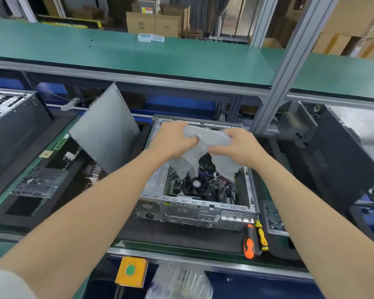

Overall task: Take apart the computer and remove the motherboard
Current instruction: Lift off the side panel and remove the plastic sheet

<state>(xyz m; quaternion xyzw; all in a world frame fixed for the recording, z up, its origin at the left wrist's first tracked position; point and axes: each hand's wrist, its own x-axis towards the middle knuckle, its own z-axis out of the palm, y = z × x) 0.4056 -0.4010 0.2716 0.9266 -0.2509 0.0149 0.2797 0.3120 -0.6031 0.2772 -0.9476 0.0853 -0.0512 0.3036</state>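
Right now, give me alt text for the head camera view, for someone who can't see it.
Left hand and right hand grip pale grey gloves above an open computer case, cooler fan exposed. Orange screwdriver and yellow screwdriver lie beside it.

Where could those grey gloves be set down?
The green shelf above is mostly bare either side of the clear boxes. Around the computer case it is crowded: side panel left, screwdrivers right.
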